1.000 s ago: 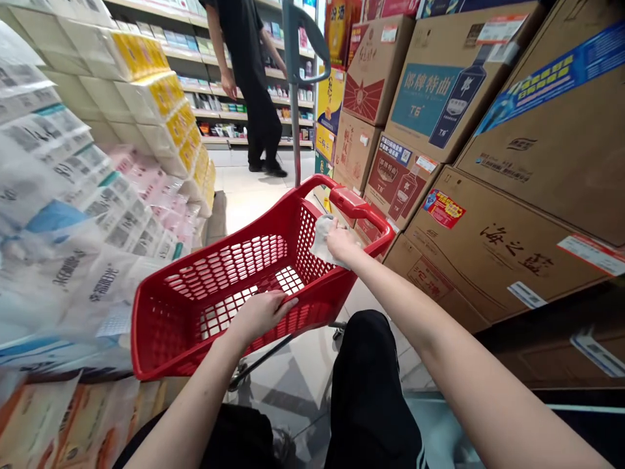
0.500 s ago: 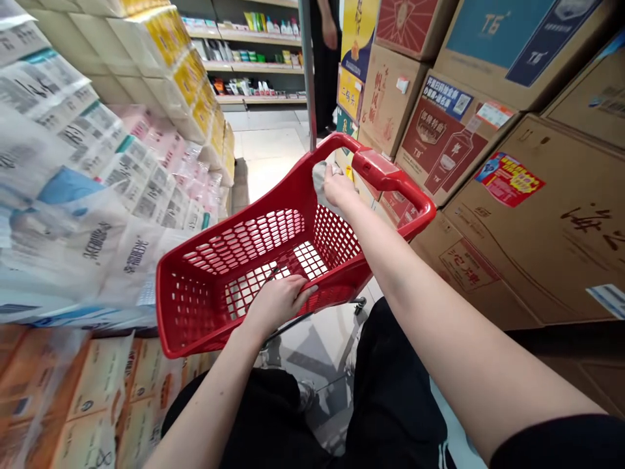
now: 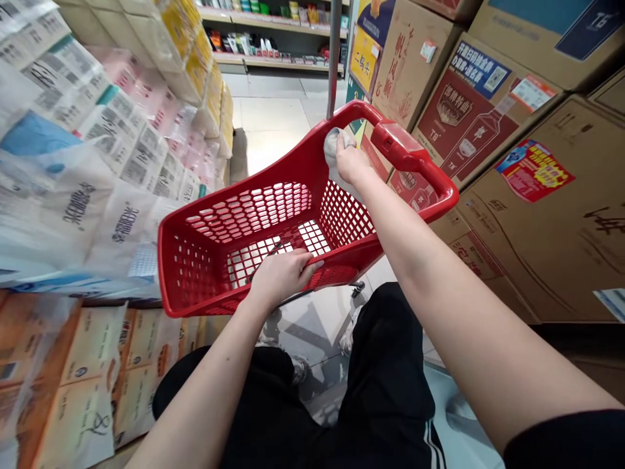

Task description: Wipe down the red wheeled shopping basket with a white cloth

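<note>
A red plastic shopping cart [image 3: 288, 170] with a grid-holed basket stands tilted across the view in front of my knees. My left hand [image 3: 280, 275] is closed over its near rim, thumb on the outer side. Inside the basket, at the end below the handle [image 3: 400, 144], my right hand [image 3: 352, 163] is closed on a pale grey cloth [image 3: 331, 144]. The cloth lies against the red inner wall, partly covered by my fingers. Through the basket's holes the light floor shows.
Packs of tissue paper [image 3: 146, 153] are stacked close on the left, with orange packs [image 3: 83, 371] lower down. Cardboard boxes [image 3: 517, 221] rise on the right. A metal pole [image 3: 334, 58] stands behind the cart. Store shelves [image 3: 273, 62] with goods are at the back.
The view has tipped downward, so the surroundings sit higher. The person by the back shelves has left the picture. My right hand still holds the cloth at the wall; my left stays on the rim.
</note>
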The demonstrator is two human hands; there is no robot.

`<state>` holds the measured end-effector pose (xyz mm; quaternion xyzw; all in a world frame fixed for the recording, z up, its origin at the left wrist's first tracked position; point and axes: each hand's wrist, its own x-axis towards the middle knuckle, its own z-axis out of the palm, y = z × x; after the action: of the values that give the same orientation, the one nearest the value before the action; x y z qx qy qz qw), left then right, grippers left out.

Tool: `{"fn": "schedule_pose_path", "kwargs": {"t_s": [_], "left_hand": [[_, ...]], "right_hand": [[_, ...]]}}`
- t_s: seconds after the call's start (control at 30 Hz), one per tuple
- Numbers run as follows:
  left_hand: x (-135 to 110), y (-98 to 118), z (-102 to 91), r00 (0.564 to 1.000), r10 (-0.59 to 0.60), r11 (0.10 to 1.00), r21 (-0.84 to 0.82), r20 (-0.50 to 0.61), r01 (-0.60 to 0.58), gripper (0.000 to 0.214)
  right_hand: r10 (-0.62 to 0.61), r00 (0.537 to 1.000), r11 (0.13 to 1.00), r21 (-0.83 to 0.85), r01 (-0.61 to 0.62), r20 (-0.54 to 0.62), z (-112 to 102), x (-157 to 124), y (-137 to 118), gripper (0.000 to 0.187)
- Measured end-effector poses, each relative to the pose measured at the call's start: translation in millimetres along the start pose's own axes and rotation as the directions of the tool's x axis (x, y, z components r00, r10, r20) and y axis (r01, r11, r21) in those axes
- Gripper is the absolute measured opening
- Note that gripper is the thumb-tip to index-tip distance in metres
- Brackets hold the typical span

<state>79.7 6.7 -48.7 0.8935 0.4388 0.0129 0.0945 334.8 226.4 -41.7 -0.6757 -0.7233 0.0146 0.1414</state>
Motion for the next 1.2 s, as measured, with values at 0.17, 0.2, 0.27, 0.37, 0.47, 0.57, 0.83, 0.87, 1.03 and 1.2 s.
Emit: {"fn": "schedule_pose_path", "kwargs": {"t_s": [0.17,0.2,0.27,0.37,0.47,0.57,0.83,0.87,1.03,1.2], "left_hand": [[0,0,-0.8,1.0,0.0,1.0,-0.008,0.009,0.0,0.052],[1,1,-0.7,1.0,0.0,1.0,-0.011,0.012,0.0,0.052],[3,2,-0.1,1.0,-0.003,1.0,-0.02,0.009,0.004,0.052],[8,7,1.8,1.0,-0.028,0.999,-0.021,-0.002,0.028,0.054],[13,11,3.6,0.999,-0.045,0.999,-0.025,-0.015,0.045,0.057],[18,16,4.1,0.997,-0.066,0.997,-0.035,-0.026,0.065,0.061],[15,22,-0.5,1.0,-0.008,1.0,0.0,-0.011,0.008,0.05],[11,19,-0.6,1.0,0.016,1.0,-0.001,-0.004,-0.016,0.048],[-13,0,3.0,0.996,-0.023,0.999,-0.035,0.082,0.026,0.047],[-21,-1,7.6,0.993,-0.101,0.995,-0.003,0.058,0.101,0.046]], "right_hand": [[0.06,0.998,0.987,-0.15,-0.059,0.007,-22,-42,-9,0.058],[0.065,0.998,0.98,-0.187,-0.06,0.021,-30,-52,-12,0.057],[0.043,0.998,0.971,-0.239,-0.029,0.055,-51,-74,-16,0.052],[0.039,0.995,0.963,-0.268,-0.012,0.094,-92,-111,-11,0.04],[0.084,0.996,0.962,-0.261,-0.086,-0.017,-131,-157,3,0.035],[0.073,0.983,0.967,-0.23,-0.112,-0.171,-146,-206,13,0.04],[-0.193,0.975,0.959,-0.229,0.165,-0.108,-103,-256,9,0.035],[-0.192,0.976,0.963,-0.211,0.167,-0.1,-102,-253,11,0.035],[-0.14,0.981,0.979,-0.168,0.116,-0.133,-105,-236,22,0.036],[-0.067,0.961,0.995,-0.092,0.044,-0.269,-76,-243,-18,0.036]]}}
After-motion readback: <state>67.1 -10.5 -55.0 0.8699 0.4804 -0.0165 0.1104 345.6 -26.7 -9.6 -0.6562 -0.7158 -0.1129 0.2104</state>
